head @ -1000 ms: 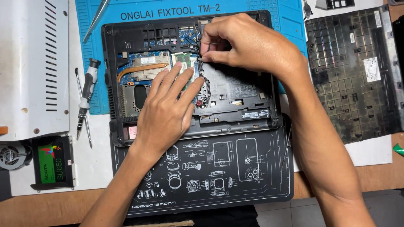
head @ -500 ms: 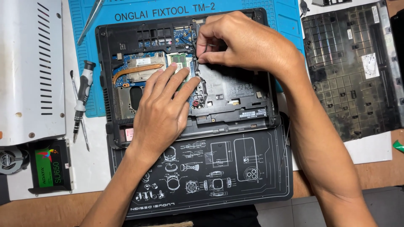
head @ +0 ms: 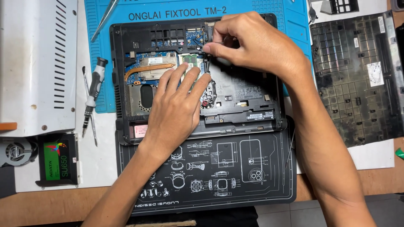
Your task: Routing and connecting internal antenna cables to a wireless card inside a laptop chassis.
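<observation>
An opened black laptop (head: 252,107) lies bottom up, its circuit board, copper heat pipe (head: 145,69) and green memory module (head: 191,61) exposed. My left hand (head: 174,109) lies flat on the board, its fingertips pressing on the memory module. My right hand (head: 252,42) hovers over the upper middle of the laptop, thumb and forefinger pinched together at a small part near the module's right end. What the fingers pinch is too small to make out.
The laptop rests on a blue work mat (head: 290,17) and a black mat with white drawings (head: 235,176). A screwdriver (head: 93,92) and a slim tool lie to the left, by a white metal case (head: 33,63). A solid-state drive (head: 57,159) sits at lower left, the removed bottom cover (head: 357,75) at right.
The view has shifted a little to the left, so everything sits further right. My right hand's pinch has stayed near the module; my left hand stays flat on the board.
</observation>
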